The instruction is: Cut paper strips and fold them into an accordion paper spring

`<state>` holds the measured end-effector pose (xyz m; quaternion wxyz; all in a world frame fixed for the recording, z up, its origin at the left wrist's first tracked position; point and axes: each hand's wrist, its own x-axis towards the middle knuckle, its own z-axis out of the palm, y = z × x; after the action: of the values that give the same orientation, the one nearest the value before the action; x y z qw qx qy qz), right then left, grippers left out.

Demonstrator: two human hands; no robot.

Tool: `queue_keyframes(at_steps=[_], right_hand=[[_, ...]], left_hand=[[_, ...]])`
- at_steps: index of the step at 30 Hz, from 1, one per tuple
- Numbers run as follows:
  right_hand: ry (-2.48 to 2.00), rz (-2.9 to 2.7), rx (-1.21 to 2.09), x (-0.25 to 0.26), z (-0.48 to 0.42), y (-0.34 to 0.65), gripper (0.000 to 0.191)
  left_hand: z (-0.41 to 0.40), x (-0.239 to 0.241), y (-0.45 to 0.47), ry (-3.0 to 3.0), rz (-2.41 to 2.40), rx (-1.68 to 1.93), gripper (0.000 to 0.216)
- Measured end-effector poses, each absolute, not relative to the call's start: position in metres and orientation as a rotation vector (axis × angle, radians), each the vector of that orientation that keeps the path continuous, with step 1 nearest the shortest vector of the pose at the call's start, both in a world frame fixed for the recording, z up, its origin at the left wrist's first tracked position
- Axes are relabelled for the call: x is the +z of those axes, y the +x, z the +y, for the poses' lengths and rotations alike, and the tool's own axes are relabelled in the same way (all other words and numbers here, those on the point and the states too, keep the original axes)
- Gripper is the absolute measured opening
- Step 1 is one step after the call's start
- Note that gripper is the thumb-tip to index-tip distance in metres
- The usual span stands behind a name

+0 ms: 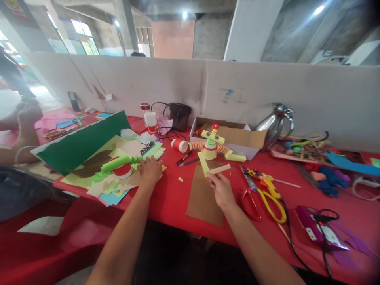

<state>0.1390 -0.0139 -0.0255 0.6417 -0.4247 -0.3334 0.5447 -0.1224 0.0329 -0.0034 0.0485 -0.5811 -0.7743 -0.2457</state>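
Note:
My right hand [222, 189] pinches two paper strips where they meet: a yellow strip [203, 163] pointing up and a pale peach strip [220, 169] pointing right. Below them lies a sheet of brown card [202, 198]. My left hand [150, 171] rests on a heap of coloured paper [162, 150], fingers stretched over its right edge. Beside it, a red and white paper cup [123, 171] with folded green paper strips [113, 163] lies on the heap. Just beyond my right hand stands a yellow paper figure [210, 150] with pleated orange arms.
Scissors [251, 186] and a yellow glue gun [271, 188] lie right of my right hand, near a purple box with cables [314, 227]. Behind are a white box [249, 149], a metal jug [274, 126] and a dark bag [180, 116]. Another person's arm [27, 126] is at left.

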Motion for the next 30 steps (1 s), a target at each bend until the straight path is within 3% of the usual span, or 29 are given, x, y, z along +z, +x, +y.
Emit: queue_keyframes(at_steps=[4,7,11,23,30], right_hand=[[-0.982,-0.769,1.245,-0.022,-0.015,0.138,0.02],[-1.01,-0.801,1.219,-0.02,-0.016,0.138,0.019],[-1.025,-0.836,1.212,-0.019,-0.017,0.139,0.019],[-0.998,-0.906,1.267,-0.015,-0.015,0.138,0.019],[-0.982,-0.888,1.283,-0.011,-0.016,0.137,0.02]], left_hand=[[0.024,0.011,-0.086,-2.21,-2.288,-1.555,0.04],[0.011,0.011,-0.041,-2.543,-2.259,-1.754,0.034],[-0.005,0.0,0.003,-2.671,-2.233,-2.701,0.034],[-0.005,-0.006,0.008,-2.276,-2.251,-3.18,0.022],[-0.008,-0.01,0.006,-2.246,-2.198,-3.214,0.024]])
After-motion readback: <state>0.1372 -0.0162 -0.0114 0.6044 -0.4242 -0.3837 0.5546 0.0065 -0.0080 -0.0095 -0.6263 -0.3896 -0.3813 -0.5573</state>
